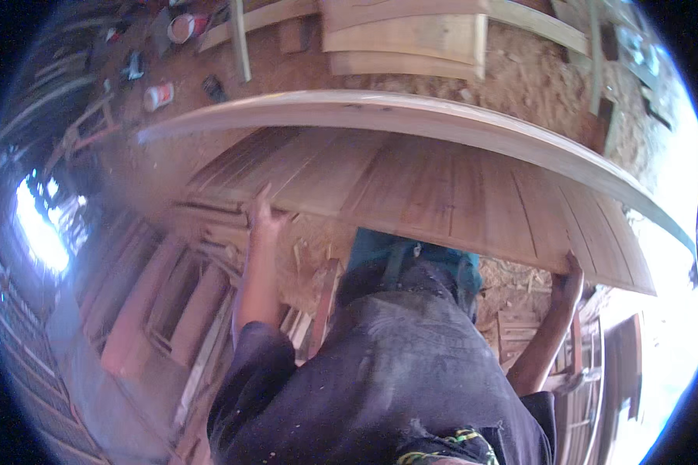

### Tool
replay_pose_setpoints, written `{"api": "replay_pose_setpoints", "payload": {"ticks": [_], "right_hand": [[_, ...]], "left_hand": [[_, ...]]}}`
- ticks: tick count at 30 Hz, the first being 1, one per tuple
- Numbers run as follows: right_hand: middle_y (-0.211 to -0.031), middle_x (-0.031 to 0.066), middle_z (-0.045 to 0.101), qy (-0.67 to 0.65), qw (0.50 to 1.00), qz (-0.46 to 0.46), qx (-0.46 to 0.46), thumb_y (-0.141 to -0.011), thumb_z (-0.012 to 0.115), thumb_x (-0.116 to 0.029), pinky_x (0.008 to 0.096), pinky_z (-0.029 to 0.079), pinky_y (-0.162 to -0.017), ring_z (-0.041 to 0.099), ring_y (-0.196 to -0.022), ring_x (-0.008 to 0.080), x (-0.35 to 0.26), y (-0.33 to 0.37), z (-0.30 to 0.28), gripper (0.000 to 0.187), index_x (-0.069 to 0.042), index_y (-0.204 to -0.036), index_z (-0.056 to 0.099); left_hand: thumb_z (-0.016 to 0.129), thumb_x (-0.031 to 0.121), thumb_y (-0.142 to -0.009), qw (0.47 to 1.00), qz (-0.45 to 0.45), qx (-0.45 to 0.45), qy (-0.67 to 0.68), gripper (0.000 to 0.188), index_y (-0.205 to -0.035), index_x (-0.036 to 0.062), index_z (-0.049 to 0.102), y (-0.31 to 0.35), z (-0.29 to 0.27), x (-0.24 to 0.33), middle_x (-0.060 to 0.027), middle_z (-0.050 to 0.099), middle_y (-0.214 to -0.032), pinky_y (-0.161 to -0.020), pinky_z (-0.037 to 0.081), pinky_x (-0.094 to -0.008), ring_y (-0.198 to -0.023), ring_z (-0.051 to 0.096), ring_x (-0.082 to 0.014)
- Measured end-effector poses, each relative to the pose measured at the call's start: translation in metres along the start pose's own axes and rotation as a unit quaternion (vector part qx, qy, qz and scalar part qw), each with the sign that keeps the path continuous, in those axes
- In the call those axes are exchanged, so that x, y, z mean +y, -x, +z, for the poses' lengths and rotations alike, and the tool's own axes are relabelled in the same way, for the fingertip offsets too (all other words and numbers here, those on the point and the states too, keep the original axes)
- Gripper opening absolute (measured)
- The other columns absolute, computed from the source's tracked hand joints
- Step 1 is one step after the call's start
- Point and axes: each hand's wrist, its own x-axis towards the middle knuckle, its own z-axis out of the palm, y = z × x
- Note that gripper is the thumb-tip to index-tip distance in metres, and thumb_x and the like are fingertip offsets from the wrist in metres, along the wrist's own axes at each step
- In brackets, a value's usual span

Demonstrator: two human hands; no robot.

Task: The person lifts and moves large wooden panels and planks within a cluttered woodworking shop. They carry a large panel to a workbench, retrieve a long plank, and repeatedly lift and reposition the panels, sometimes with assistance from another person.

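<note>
A wide wooden panel (426, 182) of joined, grooved boards spans the view in front of my body, its near edge tilting down to the right. My left hand (265, 213) is closed on the near edge toward the left, a finger stretched up along the face and the rest partly hidden. At the near edge's right end, my right hand (570, 280) grips the panel, some fingers hidden beneath. Just beyond the panel runs a long pale wooden plank (411, 112), which looks curved here; whether they touch, I cannot tell.
Stacked boards (403, 39) lie on sandy ground at the far side. A white and red tub (159, 97) and another container (184, 29) stand far left. Long timber pieces (163, 291) lean or lie at my left. Slatted woodwork (520, 333) sits near my right arm.
</note>
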Motion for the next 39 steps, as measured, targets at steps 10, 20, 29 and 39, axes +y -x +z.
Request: {"api": "replay_pose_setpoints", "payload": {"ticks": [10,20,29,39], "right_hand": [[-0.096,0.0077,0.067,-0.006,0.999,0.001,0.053,-0.088,0.068,-0.015,0.0328,0.057,-0.078,0.067,-0.090,0.0206,0.004,0.025,-0.008,0.017,-0.003,-0.100,0.065],[-0.091,0.0060,0.065,0.033,0.998,-0.018,0.049,-0.088,0.069,-0.019,0.0318,0.055,-0.072,0.065,-0.085,0.0184,-0.006,0.058,-0.005,0.016,-0.005,-0.094,0.064],[-0.096,0.0066,0.066,0.039,0.996,-0.043,0.073,-0.089,0.068,-0.021,0.0344,0.053,-0.080,0.064,-0.089,0.0191,-0.010,0.067,0.027,0.022,-0.003,-0.102,0.066],[-0.098,0.0096,0.065,-0.005,0.991,-0.047,0.123,-0.087,0.068,-0.019,0.0335,0.052,-0.077,0.063,-0.087,0.0209,-0.006,0.042,0.021,0.027,0.001,-0.104,0.066]], "left_hand": [[0.072,0.024,-0.084,0.998,0.063,-0.001,0.009,0.044,-0.122,0.0089,0.056,-0.038,-0.041,-0.017,-0.0116,0.063,-0.114,-0.076,0.056,-0.0522,-0.099,0.064,-0.0320],[0.073,0.024,-0.082,0.993,0.107,-0.047,-0.029,0.037,-0.114,0.0127,0.059,-0.056,-0.052,-0.004,-0.0074,0.062,-0.102,-0.063,0.054,-0.0436,-0.085,0.063,-0.0238],[0.074,0.027,-0.082,0.993,0.106,-0.004,-0.042,0.042,-0.119,0.0138,0.059,-0.093,-0.066,-0.002,-0.0067,0.063,-0.107,-0.075,0.055,-0.0495,-0.096,0.062,-0.0264],[0.078,0.017,-0.079,0.996,0.076,0.025,-0.024,0.047,-0.120,0.0065,0.059,-0.087,-0.050,0.006,-0.0101,0.065,-0.112,-0.078,0.056,-0.0470,-0.101,0.064,-0.0279]]}}
